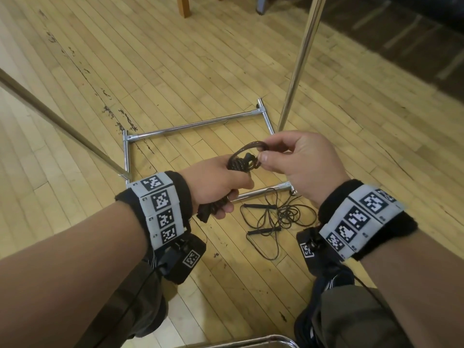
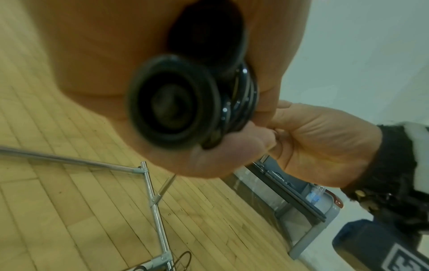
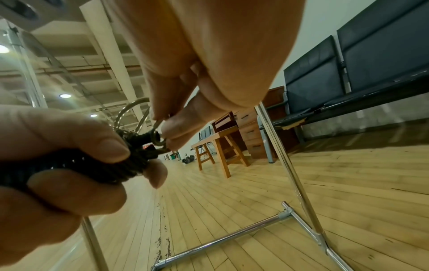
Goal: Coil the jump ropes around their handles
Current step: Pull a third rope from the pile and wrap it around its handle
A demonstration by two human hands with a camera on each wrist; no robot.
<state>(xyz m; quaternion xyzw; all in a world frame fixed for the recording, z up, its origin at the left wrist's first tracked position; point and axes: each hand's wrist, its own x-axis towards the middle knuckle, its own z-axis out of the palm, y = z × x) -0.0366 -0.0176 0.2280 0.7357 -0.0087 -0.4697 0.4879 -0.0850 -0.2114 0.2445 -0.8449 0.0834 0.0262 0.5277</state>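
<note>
My left hand [image 1: 221, 187] grips the black handles of a jump rope [image 1: 213, 207], with thin dark cord wound round them; the handle ends [image 2: 171, 104] fill the left wrist view. My right hand [image 1: 283, 151] pinches a small loop of that cord [image 1: 253, 145] just above the wound part, also seen as the cord loop [image 3: 160, 135] between thumb and fingertips [image 3: 181, 132] in the right wrist view. A second jump rope [image 1: 273, 219] lies loose and tangled on the wooden floor below my hands, both of its black handles [image 1: 263, 231] free.
A chrome rack base [image 1: 195, 125] frames the floor under my hands, with an upright pole [image 1: 298, 61] at right and a slanted bar [image 1: 57, 121] at left. A wooden stool [image 3: 216, 148], a desk and black bench seats [image 3: 362, 73] stand farther off. My knees show at the bottom.
</note>
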